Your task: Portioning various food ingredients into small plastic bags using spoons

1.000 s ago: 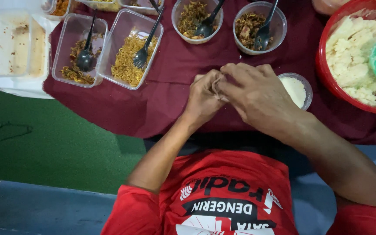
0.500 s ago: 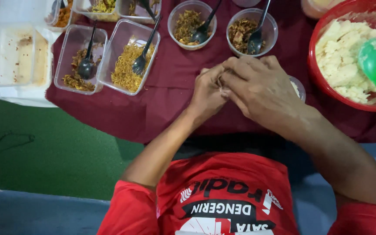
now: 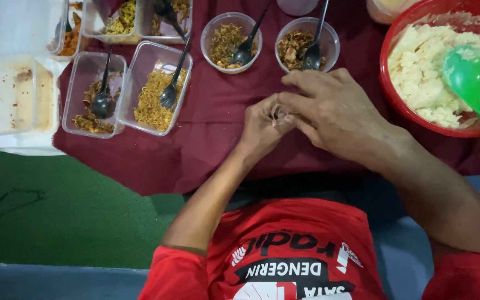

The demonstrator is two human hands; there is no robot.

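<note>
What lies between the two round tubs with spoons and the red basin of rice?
In the head view, only bare maroon cloth separates the right round tub from the red basin; the right hand sits just below that gap.

We see a maroon cloth [image 3: 218,144]; on it a red bowl [image 3: 391,83], green ladle [image 3: 470,83], yellow noodles [image 3: 152,97].
</note>
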